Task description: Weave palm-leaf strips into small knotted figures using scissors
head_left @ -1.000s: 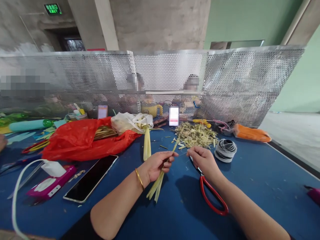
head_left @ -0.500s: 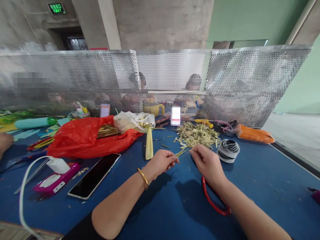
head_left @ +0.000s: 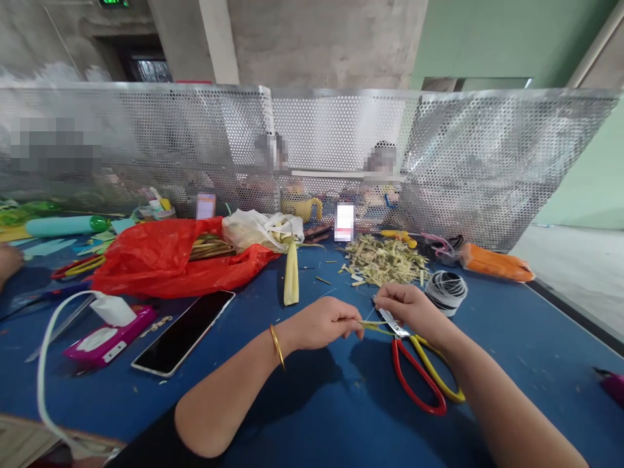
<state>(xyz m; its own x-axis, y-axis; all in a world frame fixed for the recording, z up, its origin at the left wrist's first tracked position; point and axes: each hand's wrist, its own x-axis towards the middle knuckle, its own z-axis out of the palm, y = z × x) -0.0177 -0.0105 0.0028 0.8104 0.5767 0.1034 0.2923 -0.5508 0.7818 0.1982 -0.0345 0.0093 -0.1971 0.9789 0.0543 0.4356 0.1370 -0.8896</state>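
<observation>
My left hand (head_left: 336, 323) is closed in a pinch on thin yellow-green plant strips (head_left: 375, 326), whose ends point right. Close by on the right, my right hand (head_left: 407, 304) has its fingertips pinched together on what looks like a fine pale thread (head_left: 371, 313), which is hard to see. Scissors with one red and one yellow handle (head_left: 422, 367) lie on the blue table (head_left: 312, 403) beneath the right hand, their blades partly hidden by it. Beside that hand stands a spool of white and black thread (head_left: 446, 294).
A pile of cut plant scraps (head_left: 385, 260) lies beyond my hands. To the left are a folded pale husk (head_left: 291, 276), a red plastic bag (head_left: 146, 257), a phone (head_left: 185, 331) and a purple power strip (head_left: 110, 341). A perforated metal screen (head_left: 336, 130) crosses the back.
Both hands have shifted slightly right, and the left one is lower. The strips now point toward the scissors, and more of the scissors shows, including the yellow handle.
</observation>
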